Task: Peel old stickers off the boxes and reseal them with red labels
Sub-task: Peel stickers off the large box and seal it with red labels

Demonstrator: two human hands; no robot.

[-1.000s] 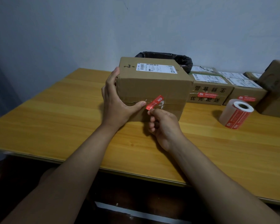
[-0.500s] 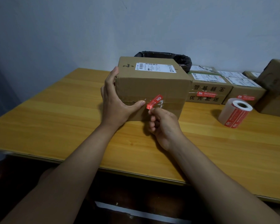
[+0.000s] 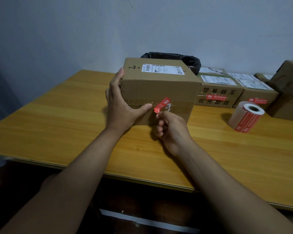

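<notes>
A brown cardboard box (image 3: pixel 159 88) with a white shipping label on top stands on the wooden table (image 3: pixel 57 119). My left hand (image 3: pixel 120 105) holds its left side, fingers flat against the wall and the thumb pressed on the taped front seam. My right hand (image 3: pixel 171 129) pinches the lower end of a red sticker (image 3: pixel 162 105) that is partly peeled from the front seam and sticks up at a slant. White torn paper shows where the sticker lifted.
A roll of red labels (image 3: pixel 245 117) lies on the table to the right. Behind it stand several more boxes (image 3: pixel 218 93), two with red stickers on their fronts. A black-bagged bin (image 3: pixel 191 61) sits behind the held box. The table's near edge runs below my forearms.
Almost nothing has moved. My right hand has kept its pinch on the sticker's end and the sticker stays lifted at the same slant.
</notes>
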